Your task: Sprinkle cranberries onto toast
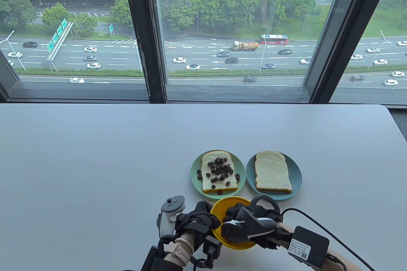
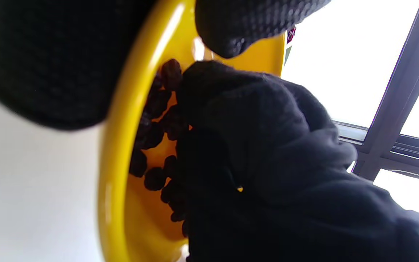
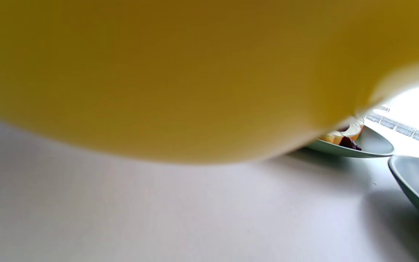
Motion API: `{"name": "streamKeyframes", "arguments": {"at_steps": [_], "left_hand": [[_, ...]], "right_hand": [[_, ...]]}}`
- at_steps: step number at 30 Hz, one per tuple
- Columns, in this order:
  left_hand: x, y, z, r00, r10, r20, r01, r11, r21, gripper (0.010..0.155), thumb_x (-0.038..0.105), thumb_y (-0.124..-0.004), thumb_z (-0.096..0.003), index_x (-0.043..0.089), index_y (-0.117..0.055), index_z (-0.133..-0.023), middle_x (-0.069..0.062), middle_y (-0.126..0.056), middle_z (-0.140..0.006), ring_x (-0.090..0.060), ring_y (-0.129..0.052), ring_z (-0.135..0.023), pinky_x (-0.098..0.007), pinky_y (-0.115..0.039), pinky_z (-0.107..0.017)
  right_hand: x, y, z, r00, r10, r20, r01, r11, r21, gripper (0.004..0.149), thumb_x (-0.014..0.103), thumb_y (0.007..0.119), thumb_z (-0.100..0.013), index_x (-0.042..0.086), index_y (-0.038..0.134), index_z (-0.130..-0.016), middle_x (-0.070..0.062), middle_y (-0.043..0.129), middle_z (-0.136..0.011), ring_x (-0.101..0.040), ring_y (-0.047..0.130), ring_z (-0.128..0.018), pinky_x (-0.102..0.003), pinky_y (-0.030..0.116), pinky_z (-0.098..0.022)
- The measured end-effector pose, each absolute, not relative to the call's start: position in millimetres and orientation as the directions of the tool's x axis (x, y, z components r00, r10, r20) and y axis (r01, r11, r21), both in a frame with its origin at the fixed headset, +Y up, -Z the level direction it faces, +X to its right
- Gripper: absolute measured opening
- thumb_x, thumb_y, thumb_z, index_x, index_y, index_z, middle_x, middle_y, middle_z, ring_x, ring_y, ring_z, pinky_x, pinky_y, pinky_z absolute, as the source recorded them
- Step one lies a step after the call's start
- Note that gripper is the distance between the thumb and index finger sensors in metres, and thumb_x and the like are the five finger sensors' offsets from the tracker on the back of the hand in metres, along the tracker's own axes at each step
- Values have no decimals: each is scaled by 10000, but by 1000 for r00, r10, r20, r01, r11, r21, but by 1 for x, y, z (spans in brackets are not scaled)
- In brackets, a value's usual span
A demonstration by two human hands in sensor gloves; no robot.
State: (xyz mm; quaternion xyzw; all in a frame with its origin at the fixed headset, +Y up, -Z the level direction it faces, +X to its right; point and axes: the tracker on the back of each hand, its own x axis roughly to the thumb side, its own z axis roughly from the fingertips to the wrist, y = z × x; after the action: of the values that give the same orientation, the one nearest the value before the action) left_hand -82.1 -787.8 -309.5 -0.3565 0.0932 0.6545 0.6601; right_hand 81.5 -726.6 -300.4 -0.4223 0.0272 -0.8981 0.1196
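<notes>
A yellow bowl [image 1: 237, 245] sits at the table's near edge. My left hand [image 1: 200, 217] grips its left rim; in the left wrist view my left fingers [image 2: 49, 62] wrap the bowl's rim [image 2: 115, 163]. My right hand [image 1: 233, 213] reaches down into the bowl, its fingers among the dark cranberries [image 2: 155, 134]; whether they pinch any is hidden. A toast covered with cranberries [image 1: 219, 172] lies on a green plate [image 1: 194, 175]. A plain toast [image 1: 272, 172] lies on a blue plate [image 1: 297, 172]. Both plates stand just beyond the bowl.
The white table [image 1: 95, 172] runs to a window at the back. In the right wrist view the bowl's outer wall [image 3: 195, 72] fills most of the frame, with the green plate [image 3: 373, 145] and the blue plate [image 3: 409, 182] at the right.
</notes>
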Motion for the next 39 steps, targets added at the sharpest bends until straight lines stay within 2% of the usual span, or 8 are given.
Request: {"name": "streamKeyframes", "arguments": {"at_steps": [6,10,14,18,27,30,36,39], "left_hand": [[-82,-792,-310,126,783,-610,-930,-121,-348,522,152,-769,-404,218,-522,-859,-207,-641,-703,-399,-754,-401,-400,-953,-119],[-85,-793,-310,187,769,-612,-927,-68,-368,524,158,-772,-405,217,-523,-862,-209,-638,-702,-400,-750,-398,-399,-952,-118],[-83,-796,-310,173,763,-623,-922,-98,-376,524,157,-772,-405,213,-523,-863,-212,-638,-700,-402,-749,-395,-400,-951,-115],[-81,-795,-311,186,765,-617,-916,-92,-390,525,158,-773,-403,214,-525,-863,-212,-641,-698,-401,-750,-392,-398,-951,-112],[-86,-801,-311,201,741,-641,-907,-107,-408,526,160,-772,-404,211,-524,-865,-214,-639,-698,-401,-749,-391,-397,-950,-111],[-88,-803,-311,215,727,-652,-911,-92,-403,529,168,-770,-406,207,-516,-869,-215,-637,-696,-396,-751,-387,-382,-954,-108],[-88,-803,-311,199,727,-657,-912,-108,-396,530,165,-768,-408,206,-511,-870,-218,-632,-699,-400,-748,-390,-389,-952,-113],[-86,-803,-311,209,733,-647,-907,-102,-409,528,165,-769,-407,207,-515,-869,-217,-634,-699,-399,-748,-391,-389,-952,-112]], "right_hand": [[90,-714,-301,-622,-215,753,147,-977,-157,358,301,857,-278,386,818,-624,87,847,-715,-184,944,-565,-130,969,-288],[96,-697,-307,-656,-106,747,51,-994,-96,358,298,858,-277,380,821,-623,80,850,-711,-188,945,-560,-132,969,-285],[95,-682,-332,-732,8,681,-36,-999,-27,358,300,855,-283,387,815,-628,88,840,-722,-183,936,-575,-130,965,-297],[82,-683,-366,-781,88,618,-86,-996,33,357,300,852,-288,391,809,-631,92,832,-730,-181,929,-587,-130,959,-310],[42,-725,-430,-830,-36,557,55,-998,18,356,303,850,-288,399,803,-628,102,826,-735,-172,926,-591,-129,956,-315],[37,-736,-438,-835,-40,549,85,-995,58,348,302,841,-318,397,788,-648,98,808,-755,-177,910,-607,-132,949,-337],[35,-733,-441,-858,-54,510,96,-994,57,371,333,815,-334,397,761,-695,90,786,-786,-162,906,-614,-142,938,-350],[38,-731,-438,-857,-107,505,114,-993,-15,384,343,807,-325,395,764,-704,82,796,-784,-159,923,-603,-162,941,-346]]}}
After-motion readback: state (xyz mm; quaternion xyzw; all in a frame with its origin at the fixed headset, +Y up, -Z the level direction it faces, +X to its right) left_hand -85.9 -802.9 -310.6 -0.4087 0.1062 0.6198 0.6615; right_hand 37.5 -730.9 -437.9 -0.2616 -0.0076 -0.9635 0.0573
